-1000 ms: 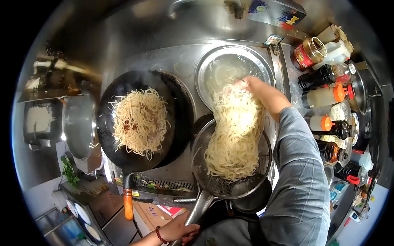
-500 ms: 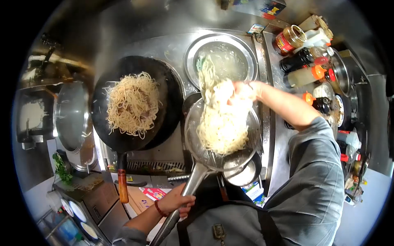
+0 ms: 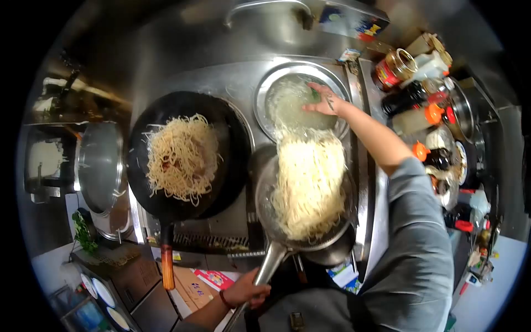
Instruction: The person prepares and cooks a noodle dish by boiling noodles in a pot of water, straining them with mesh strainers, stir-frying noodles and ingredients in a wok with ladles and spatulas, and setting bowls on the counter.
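Note:
In the head view my left hand (image 3: 249,290) is wrapped round the handle of a large metal strainer (image 3: 271,261). A thick bundle of pale noodles (image 3: 310,185) fills the strainer, with some strands hanging over its far rim toward a round metal pan of cloudy water (image 3: 264,83). Over that water reaches my right hand (image 3: 325,101), its fingers spread apart. A small green bit (image 3: 316,96) shows near its fingers; I cannot make out what it is.
To the left, a black wok (image 3: 145,193) with a wooden handle (image 3: 167,266) holds browned noodles (image 3: 182,157). Sauce bottles (image 3: 415,119) and an open jar (image 3: 394,69) crowd the right side. A deep metal pot (image 3: 100,166) stands far left.
My right hand has left the noodles in the strainer and moved up over the water, its fingers now spread. The noodles have settled into a longer bundle. My left hand keeps its grip.

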A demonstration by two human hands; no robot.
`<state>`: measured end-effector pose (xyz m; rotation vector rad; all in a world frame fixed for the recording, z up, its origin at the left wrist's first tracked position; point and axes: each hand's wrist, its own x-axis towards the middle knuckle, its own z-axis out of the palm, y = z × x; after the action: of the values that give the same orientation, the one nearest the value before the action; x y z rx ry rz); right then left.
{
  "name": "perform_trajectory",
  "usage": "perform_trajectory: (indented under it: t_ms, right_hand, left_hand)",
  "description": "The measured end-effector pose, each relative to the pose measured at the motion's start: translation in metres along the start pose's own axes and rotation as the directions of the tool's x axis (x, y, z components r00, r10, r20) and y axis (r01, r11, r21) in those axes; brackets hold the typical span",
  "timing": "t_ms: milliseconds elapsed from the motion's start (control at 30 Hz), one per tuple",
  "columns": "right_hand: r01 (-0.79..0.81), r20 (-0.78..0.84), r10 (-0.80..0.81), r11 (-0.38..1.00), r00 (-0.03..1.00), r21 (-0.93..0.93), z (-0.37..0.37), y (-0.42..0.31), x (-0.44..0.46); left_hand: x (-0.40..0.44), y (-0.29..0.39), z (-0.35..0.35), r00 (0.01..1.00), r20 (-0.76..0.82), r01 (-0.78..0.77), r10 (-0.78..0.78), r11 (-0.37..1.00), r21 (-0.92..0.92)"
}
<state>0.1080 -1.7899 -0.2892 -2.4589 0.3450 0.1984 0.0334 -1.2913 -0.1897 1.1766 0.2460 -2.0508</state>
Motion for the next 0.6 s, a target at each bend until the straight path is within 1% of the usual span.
perform_trajectory:
  t_ms: [33, 67, 100, 133, 167, 200, 233, 267, 300, 333, 367, 400, 433, 467, 500, 533, 567, 600]
  right_hand:
    - [-0.183, -0.042, 0.184, 0.983, 0.982, 0.017, 0.016, 0.017, 0.027]
    - [-0.361, -0.079, 0.364, 0.931, 0.928, 0.048, 0.027, 0.026, 0.051]
    - [-0.349, -0.084, 0.353, 0.935, 0.932, 0.066, 0.03, 0.025, 0.069]
    - [-0.193, -0.058, 0.187, 0.972, 0.981, -0.131, 0.035, 0.025, 0.082]
    - [-0.025, 0.005, 0.028, 0.948, 1.0, -0.318, 0.045, 0.03, 0.093]
    - [-0.029, 0.017, 0.035, 0.952, 0.999, -0.303, 0.056, 0.033, 0.1]
    - [-0.111, 0.202, 0.136, 0.985, 0.97, -0.133, 0.068, 0.036, 0.105]
    - [-0.222, 0.392, 0.197, 0.975, 0.899, 0.018, 0.081, 0.041, 0.109]
    - [-0.35, 0.565, 0.217, 0.927, 0.796, 0.138, 0.088, 0.044, 0.108]
    - [-0.356, 0.571, 0.222, 0.925, 0.79, 0.134, 0.095, 0.048, 0.1]
    - [-0.43, 0.559, 0.167, 0.819, 0.812, 0.38, 0.101, 0.051, 0.088]
    - [-0.468, 0.528, 0.119, 0.65, 0.841, 0.599, 0.108, 0.055, 0.077]
    - [-0.467, 0.483, 0.08, 0.431, 0.872, 0.772, 0.117, 0.061, 0.072]
    - [-0.44, 0.483, 0.006, 0.422, 0.875, 0.792, 0.12, 0.068, 0.078]
    - [-0.415, 0.481, -0.069, 0.409, 0.874, 0.812, 0.124, 0.076, 0.085]
    - [-0.516, 0.658, 0.04, 0.656, 0.752, 0.55, 0.093, 0.05, 0.073]
    - [-0.561, 0.706, 0.111, 0.697, 0.7, 0.447, 0.077, 0.034, 0.058]
    - [-0.598, 0.746, 0.18, 0.727, 0.641, 0.338, 0.06, 0.018, 0.042]
  left_hand:
    - [0.003, -0.002, -0.002, 0.999, -0.041, 0.016, -0.014, 0.999, 0.049]
    - [0.003, -0.001, -0.003, 0.999, -0.032, 0.011, -0.009, 0.998, 0.066]
    - [0.001, 0.004, -0.001, 1.0, -0.023, 0.012, -0.01, 0.996, 0.087]
    - [-0.001, 0.009, 0.002, 0.996, -0.09, 0.034, -0.019, 0.985, 0.171]
    - [0.006, -0.003, -0.007, 0.991, -0.069, -0.094, 0.116, 0.959, 0.266]
    - [0.014, -0.016, -0.016, 0.967, -0.047, -0.216, 0.248, 0.908, 0.358]
    - [0.017, -0.033, -0.022, 0.956, -0.043, -0.253, 0.292, 0.886, 0.389]
    - [0.017, -0.037, -0.02, 0.942, -0.038, -0.288, 0.334, 0.86, 0.421]
    - [0.02, -0.035, -0.02, 0.907, -0.032, -0.355, 0.42, 0.803, 0.478]
    - [0.02, -0.034, -0.019, 0.886, -0.023, -0.389, 0.463, 0.77, 0.506]
    - [0.019, -0.033, -0.017, 0.863, -0.014, -0.42, 0.504, 0.734, 0.534]
    - [0.018, -0.032, -0.016, 0.932, -0.057, -0.308, 0.357, 0.867, 0.392]
    - [0.015, -0.028, -0.014, 0.958, -0.067, -0.246, 0.28, 0.916, 0.316]
    - [0.012, -0.023, -0.012, 0.977, -0.076, -0.178, 0.201, 0.955, 0.238]
    - [0.007, -0.01, -0.005, 0.989, -0.085, -0.102, 0.122, 0.972, 0.214]
    - [0.003, -0.002, -0.001, 0.995, -0.089, -0.017, 0.035, 0.982, 0.189]
    - [0.002, 0.0, 0.002, 0.996, -0.083, -0.014, 0.03, 0.982, 0.19]
    - [0.003, 0.001, 0.003, 0.998, -0.032, -0.048, 0.052, 0.992, 0.119]
